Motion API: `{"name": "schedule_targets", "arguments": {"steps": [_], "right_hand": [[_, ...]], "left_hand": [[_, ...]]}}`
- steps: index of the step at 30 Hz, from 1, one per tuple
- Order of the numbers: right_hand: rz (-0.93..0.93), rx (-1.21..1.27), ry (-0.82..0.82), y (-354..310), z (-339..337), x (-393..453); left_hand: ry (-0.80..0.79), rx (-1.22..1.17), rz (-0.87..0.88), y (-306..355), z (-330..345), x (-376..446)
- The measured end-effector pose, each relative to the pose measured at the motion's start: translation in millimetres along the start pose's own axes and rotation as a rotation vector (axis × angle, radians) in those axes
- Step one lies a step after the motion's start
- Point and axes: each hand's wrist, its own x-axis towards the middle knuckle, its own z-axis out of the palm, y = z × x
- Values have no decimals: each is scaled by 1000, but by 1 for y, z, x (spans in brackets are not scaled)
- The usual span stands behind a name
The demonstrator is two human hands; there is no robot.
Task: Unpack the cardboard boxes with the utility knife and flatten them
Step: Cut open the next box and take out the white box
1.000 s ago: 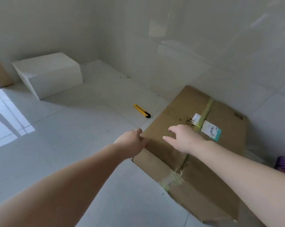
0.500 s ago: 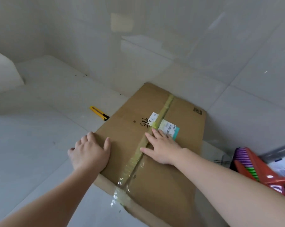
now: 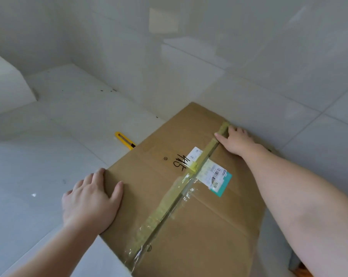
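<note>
A brown cardboard box (image 3: 165, 198) lies on the tiled floor against the wall, with a taped seam (image 3: 169, 204) down its top and a shipping label (image 3: 215, 176) across it. My left hand (image 3: 89, 198) rests on the box's near left edge, thumb on top and fingers along the side. Further away, my right hand (image 3: 236, 139) lies flat at the far end of the seam, fingertips reaching the far edge. A yellow utility knife (image 3: 124, 140) lies on the floor just left of the box, with neither hand touching it.
A white block (image 3: 7, 84) stands at the far left on the floor. Glossy tiled walls meet in a corner behind the box. Something orange (image 3: 301, 271) shows at the bottom right behind my forearm. Open floor stretches to the left.
My right hand slid from the label area along the seam to the box's far edge. My left hand stayed at the left edge. The view moved closer over the box.
</note>
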Motion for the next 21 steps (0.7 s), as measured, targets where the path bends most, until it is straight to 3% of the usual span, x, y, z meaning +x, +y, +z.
{"name": "schedule_targets", "arguments": {"steps": [12,21], "right_hand": [[94,-75,-9,-16,0,5],[79,-180,8,-61,21,-67]], "left_hand": [[-34,-5,18,-8,-8,2],[-81,194,56,-96,-41,6]]}}
